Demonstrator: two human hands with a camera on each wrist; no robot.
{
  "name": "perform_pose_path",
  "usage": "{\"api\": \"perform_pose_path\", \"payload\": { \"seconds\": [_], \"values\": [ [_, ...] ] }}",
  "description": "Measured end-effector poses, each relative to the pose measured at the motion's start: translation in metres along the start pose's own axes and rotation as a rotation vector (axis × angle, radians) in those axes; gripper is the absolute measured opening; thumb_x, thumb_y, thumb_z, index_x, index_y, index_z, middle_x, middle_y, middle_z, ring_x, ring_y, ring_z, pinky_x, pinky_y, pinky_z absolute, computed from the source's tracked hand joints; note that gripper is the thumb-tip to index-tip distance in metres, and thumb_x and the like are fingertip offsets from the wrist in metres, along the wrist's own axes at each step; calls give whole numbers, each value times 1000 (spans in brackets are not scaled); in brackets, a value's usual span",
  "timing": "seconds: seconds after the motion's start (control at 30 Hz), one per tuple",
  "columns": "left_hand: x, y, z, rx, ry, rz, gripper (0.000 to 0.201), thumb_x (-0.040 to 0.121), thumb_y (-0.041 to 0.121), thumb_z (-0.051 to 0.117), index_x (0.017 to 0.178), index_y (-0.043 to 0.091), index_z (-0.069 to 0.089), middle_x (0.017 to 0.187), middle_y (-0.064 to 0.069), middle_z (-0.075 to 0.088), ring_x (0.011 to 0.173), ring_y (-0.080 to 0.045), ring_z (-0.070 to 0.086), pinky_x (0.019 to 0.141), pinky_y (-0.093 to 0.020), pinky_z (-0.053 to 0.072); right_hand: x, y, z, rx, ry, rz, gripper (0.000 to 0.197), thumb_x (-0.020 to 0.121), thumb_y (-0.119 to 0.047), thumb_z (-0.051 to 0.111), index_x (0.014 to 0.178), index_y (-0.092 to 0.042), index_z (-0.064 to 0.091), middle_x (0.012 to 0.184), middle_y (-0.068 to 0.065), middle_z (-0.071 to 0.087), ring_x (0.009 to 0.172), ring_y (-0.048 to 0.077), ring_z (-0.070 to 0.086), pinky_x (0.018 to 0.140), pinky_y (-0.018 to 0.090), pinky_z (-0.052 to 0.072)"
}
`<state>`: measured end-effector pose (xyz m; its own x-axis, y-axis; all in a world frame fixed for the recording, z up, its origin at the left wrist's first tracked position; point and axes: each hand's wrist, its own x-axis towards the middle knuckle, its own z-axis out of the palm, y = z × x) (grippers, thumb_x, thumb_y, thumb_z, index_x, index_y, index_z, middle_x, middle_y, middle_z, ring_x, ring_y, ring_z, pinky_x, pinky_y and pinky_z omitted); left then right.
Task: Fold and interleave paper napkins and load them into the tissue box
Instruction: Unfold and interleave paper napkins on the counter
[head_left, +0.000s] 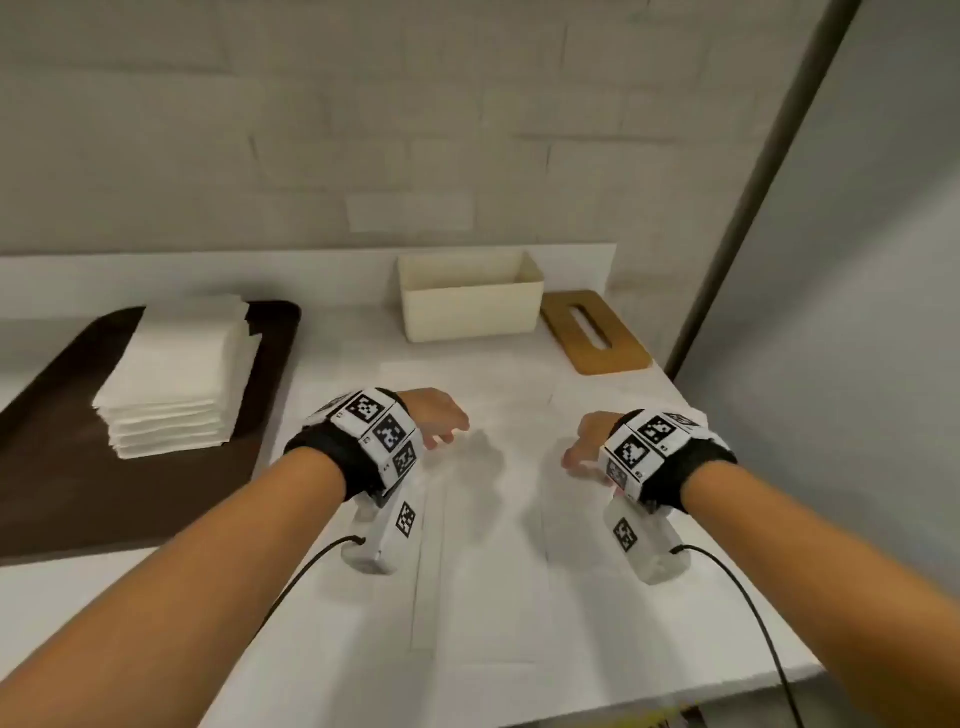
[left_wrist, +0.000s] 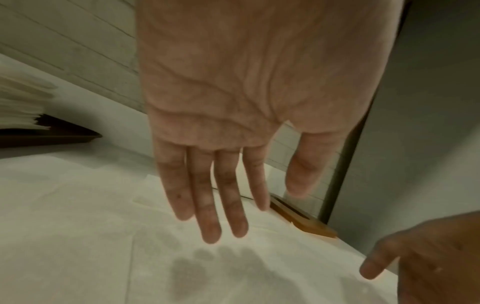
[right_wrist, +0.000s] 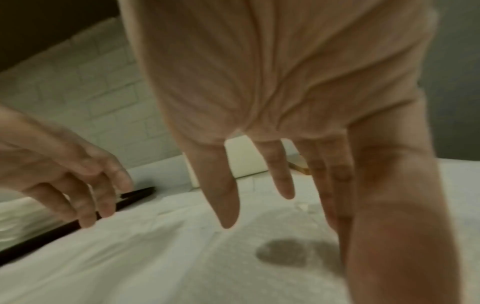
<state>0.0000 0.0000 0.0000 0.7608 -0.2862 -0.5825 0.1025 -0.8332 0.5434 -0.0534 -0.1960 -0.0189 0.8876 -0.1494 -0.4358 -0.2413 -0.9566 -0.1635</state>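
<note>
Napkins (head_left: 483, 519) lie spread flat on the near counter under both empty, loose-fingered hands, left hand (head_left: 436, 415) and right hand (head_left: 587, 441), with the tissue box (head_left: 467, 306) far behind; careless pressing could skew these thin overlapping sheets.

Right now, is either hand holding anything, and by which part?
Nothing is held. The left hand and right hand both hover open, fingers straight, above the napkins laid flat on the table.
</note>
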Motion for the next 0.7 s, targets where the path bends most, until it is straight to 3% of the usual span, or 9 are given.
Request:
{"api": "perform_pose_path", "payload": {
  "seconds": [0.1, 0.2, 0.27, 0.33, 0.4, 0.47, 0.53, 0.6, 0.7],
  "values": [
    [8, 2, -1, 30, -18, -55, 42, 97, 20, 40, 135, 3, 41, 109, -10, 57, 64, -10, 46, 35, -9, 40, 10, 9, -1, -164, 104, -39, 40, 85, -41, 53, 115, -14, 58, 123, 9, 59, 112, 31, 56, 88, 32, 43],
    [16, 7, 2, 21, -24, -85, 42, 97, 23, 39, 137, 7, 38, 135, -11, 52, 81, -15, 52, 55, -17, 39, 29, 11, -10, -72, 46, -14, 38, 78, -47, 60, 98, -15, 62, 98, 6, 64, 99, 29, 59, 83, 32, 44],
    [15, 9, 6, -7, -11, -95, 41, 98, 24, 38, 135, 7, 40, 125, -10, 55, 76, -14, 53, 59, -17, 38, 48, 11, -18, 139, -52, 12, 33, 74, -42, 68, 84, -13, 58, 75, 5, 56, 82, 26, 56, 80, 34, 48],
    [16, 6, 11, -22, -21, -112, 39, 97, 26, 39, 131, 9, 44, 109, -4, 55, 76, -13, 54, 64, -19, 40, 58, 12, -20, 174, -122, 12, 35, 70, -43, 71, 76, -11, 59, 67, 6, 60, 68, 25, 57, 70, 32, 51],
    [13, 2, 16, -9, -36, -125, 37, 96, 27, 39, 128, 10, 47, 104, -1, 55, 83, -16, 55, 66, -19, 41, 67, 15, -19, 137, -151, -24, 35, 68, -45, 71, 69, -12, 59, 66, 7, 63, 64, 26, 60, 71, 33, 54],
    [11, -2, 19, -18, -28, -118, 34, 96, 27, 39, 125, 11, 49, 105, -1, 55, 87, -17, 55, 66, -18, 40, 73, 18, -17, 224, -209, -63, 30, 72, -37, 73, 71, -11, 57, 64, 7, 61, 60, 25, 61, 68, 32, 55],
    [8, -8, 18, -60, 10, -91, 31, 96, 28, 40, 121, 14, 52, 104, 1, 57, 84, -14, 57, 67, -17, 41, 73, 22, -18, 346, -250, -99, 20, 80, -25, 69, 87, -8, 61, 69, 4, 59, 57, 18, 58, 55, 26, 51],
    [5, -13, 13, -123, 47, -60, 28, 96, 29, 41, 117, 16, 54, 102, 2, 60, 79, -10, 58, 68, -17, 43, 73, 30, -24, 413, -214, -159, 32, 84, -22, 65, 109, -5, 57, 86, 5, 60, 66, 18, 58, 53, 22, 47],
    [1, -14, 2, -191, 75, -7, 27, 96, 32, 43, 116, 17, 52, 104, 2, 61, 86, -12, 60, 76, -20, 46, 59, 42, -43, 555, -107, -261, 30, 88, -19, 60, 113, -5, 53, 96, 10, 60, 76, 20, 59, 56, 24, 51]
  ]
}}
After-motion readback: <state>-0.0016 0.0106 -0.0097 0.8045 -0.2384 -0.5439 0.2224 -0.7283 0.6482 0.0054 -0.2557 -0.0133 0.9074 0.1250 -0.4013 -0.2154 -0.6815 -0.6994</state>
